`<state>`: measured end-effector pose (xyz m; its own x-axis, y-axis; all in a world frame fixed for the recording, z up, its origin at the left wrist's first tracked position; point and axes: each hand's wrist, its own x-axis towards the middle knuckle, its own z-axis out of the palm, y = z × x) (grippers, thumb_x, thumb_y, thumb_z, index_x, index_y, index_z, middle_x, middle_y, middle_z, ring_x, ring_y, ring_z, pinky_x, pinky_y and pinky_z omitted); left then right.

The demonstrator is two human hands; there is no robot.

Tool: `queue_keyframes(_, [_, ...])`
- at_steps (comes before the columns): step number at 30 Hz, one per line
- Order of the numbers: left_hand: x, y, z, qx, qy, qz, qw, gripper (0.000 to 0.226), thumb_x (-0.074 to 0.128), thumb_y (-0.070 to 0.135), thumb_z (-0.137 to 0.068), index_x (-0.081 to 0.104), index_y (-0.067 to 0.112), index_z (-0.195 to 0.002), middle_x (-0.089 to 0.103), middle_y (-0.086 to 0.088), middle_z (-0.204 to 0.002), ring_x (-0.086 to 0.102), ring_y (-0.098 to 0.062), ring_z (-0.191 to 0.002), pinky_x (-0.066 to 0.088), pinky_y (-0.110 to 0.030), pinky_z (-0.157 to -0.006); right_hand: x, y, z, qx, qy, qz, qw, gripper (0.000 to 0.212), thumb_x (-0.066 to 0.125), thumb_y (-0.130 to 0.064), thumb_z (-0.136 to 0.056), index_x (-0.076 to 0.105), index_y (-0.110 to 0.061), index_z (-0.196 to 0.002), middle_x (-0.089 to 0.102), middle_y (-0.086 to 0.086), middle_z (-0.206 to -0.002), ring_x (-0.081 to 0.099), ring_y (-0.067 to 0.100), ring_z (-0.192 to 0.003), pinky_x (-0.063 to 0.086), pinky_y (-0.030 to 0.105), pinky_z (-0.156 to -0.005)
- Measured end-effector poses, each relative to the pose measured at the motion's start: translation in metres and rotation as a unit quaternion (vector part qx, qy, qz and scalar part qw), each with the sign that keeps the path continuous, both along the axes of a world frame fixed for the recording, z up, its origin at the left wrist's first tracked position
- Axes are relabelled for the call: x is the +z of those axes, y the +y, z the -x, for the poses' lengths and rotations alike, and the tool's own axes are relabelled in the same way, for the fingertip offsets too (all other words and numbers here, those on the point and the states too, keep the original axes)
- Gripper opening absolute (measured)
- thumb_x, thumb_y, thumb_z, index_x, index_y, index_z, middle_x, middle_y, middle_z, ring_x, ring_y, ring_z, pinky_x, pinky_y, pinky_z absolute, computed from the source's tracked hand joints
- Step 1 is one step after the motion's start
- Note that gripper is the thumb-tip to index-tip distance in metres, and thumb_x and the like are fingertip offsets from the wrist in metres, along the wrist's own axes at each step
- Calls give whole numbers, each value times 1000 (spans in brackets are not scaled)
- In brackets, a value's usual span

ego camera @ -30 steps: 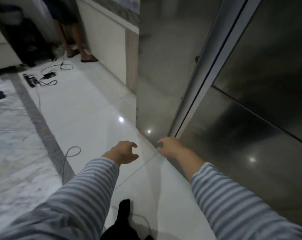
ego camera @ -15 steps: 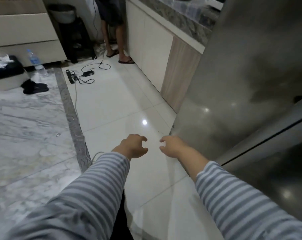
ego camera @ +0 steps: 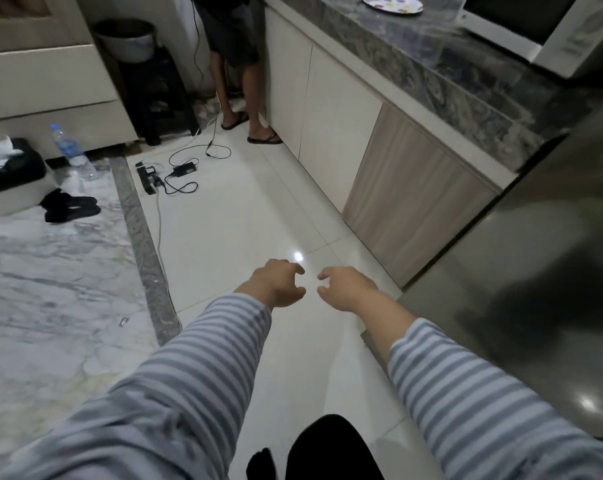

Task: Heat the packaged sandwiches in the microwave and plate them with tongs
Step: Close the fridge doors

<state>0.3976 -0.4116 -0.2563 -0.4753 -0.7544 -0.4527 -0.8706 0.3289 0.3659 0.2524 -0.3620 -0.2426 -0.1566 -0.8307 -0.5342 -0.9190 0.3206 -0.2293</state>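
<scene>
Above the white floor tiles [ego camera: 244, 237], both arms reach forward in striped sleeves, left hand [ego camera: 279, 284] and right hand [ego camera: 345, 289] near each other, fingers loosely curled and holding nothing. Up on the marble counter [ego camera: 431, 71] stand the microwave [ego camera: 556, 32] (panel lettering too blurred to read) and a patterned plate [ego camera: 393, 3].

Person is wearing a long-sleeved top with horizontal stripes, grey-blue alternating with pale white, bands narrow and evenly spaced. Left sleeve [ego camera: 196, 358] is reaching to the wrist; right sleeve [ego camera: 466, 393] is ending partway up the forearm, leaving bare forearm showing. Dark black trousers [ego camera: 327, 448] are showing at the bottom edge, with a black sock or shoe [ego camera: 262, 462] beside.
</scene>
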Motion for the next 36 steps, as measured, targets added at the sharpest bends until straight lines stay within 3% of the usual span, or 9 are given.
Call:
queue_keyframes(2, [0, -28, 9, -1, 6, 3, 1000, 50, 50, 34, -92, 41, 26, -140, 41, 0, -145, 33, -20, -135, 34, -36, -103, 2, -28, 9, -2, 3, 2, 1000, 42, 44, -37, -97, 44, -31, -138, 53, -3, -135, 55, 20, -116, 45, 31, -90])
queue_keyframes(9, [8, -140, 67, 1, 24, 30, 999, 50, 51, 35, -92, 42, 24, -140, 43, -1, -143, 33, -21, -135, 35, -37, -106, 0, -144, 70, -12, 1, 23, 1000, 43, 46, -34, -95, 47, -27, -137, 49, 0, -139, 49, 21, -124, 42, 37, -103])
queue_keyframes(21, [44, -329, 179, -39, 42, 63, 996, 50, 53, 35, -90, 45, 23, -138, 46, -2, -141, 36, -22, -134, 36, -39, -107, 36, -324, 182, -65, 1, 81, 995, 43, 48, -31, -91, 53, -26, -133, 54, 1, -136, 54, 24, -122, 45, 38, -102])
queue_keyframes(26, [65, -426, 237, -110, 66, 100, 987, 50, 54, 36, -89, 47, 22, -137, 47, -3, -140, 35, -23, -134, 35, -39, -108, 64, -398, 230, -116, 25, 131, 984, 41, 49, -37, -91, 54, -28, -131, 56, 2, -135, 54, 24, -121, 45, 39, -100])
queue_keyframes(29, [92, -483, 278, -165, 92, 144, 971, 50, 56, 37, -88, 48, 23, -136, 49, -5, -139, 38, -25, -132, 36, -39, -107, 94, -434, 261, -152, 52, 166, 973, 40, 49, -35, -94, 53, -27, -133, 57, 0, -133, 53, 23, -121, 45, 32, -98])
queue_keyframes(36, [151, -572, 384, -284, 137, 179, 932, 49, 58, 37, -87, 51, 20, -133, 53, -6, -137, 44, -28, -128, 38, -39, -105, 149, -483, 335, -278, 107, 211, 931, 38, 50, -39, -92, 55, -33, -129, 61, 0, -128, 58, 25, -114, 49, 34, -90])
